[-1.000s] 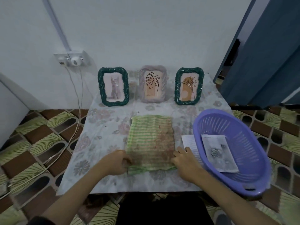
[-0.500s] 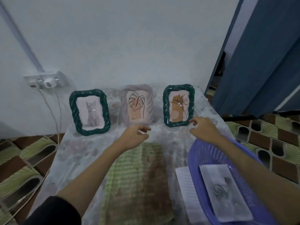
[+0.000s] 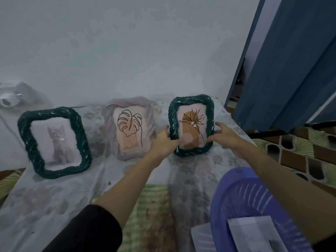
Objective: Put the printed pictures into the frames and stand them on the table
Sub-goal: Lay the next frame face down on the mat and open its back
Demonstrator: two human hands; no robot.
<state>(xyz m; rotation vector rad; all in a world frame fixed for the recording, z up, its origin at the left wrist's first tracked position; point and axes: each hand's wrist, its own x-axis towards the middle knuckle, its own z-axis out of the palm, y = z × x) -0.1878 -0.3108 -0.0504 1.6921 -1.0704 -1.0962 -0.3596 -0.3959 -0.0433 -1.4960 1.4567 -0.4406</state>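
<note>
Three frames stand at the back of the table (image 3: 60, 193) against the wall. At the left is a dark green frame with a cat picture (image 3: 54, 142). A pale pink frame with a leaf drawing (image 3: 130, 128) is in the middle. On the right stands a dark green frame with a flower drawing (image 3: 192, 124). My left hand (image 3: 164, 140) grips its left edge and my right hand (image 3: 224, 134) grips its right edge. A printed picture (image 3: 254, 233) lies in the purple basket (image 3: 236, 193) at the front right.
A green striped cloth (image 3: 152, 215) lies on the table's middle under my left arm. A sheet of paper (image 3: 201, 237) sits beside the basket. A wall socket (image 3: 11, 97) is at the far left. A blue door (image 3: 291, 60) stands to the right.
Both hands left the green cloth and reached forward to the right green frame, which they now hold by its sides. The view moved closer to the frames.
</note>
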